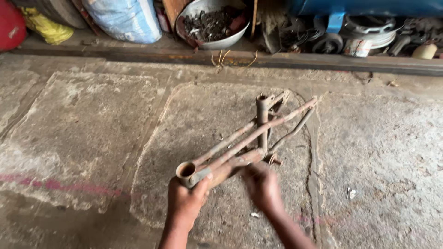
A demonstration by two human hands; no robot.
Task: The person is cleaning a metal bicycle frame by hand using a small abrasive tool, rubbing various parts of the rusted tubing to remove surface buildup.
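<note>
Cracked concrete floor (92, 133) fills most of the frame; a raised ledge (323, 62) crosses the top, carrying a pale sack (124, 18) at upper left and a metal bowl (212, 23) of dark scrap at upper centre. Rusty bicycle frame (258, 133) sits at centre, angled from lower centre toward the upper right. Left hand (184, 200) is closed around its open tube end. Right hand (263, 186), motion-blurred, overlaps the lower tubes; its grip cannot be determined.
</note>
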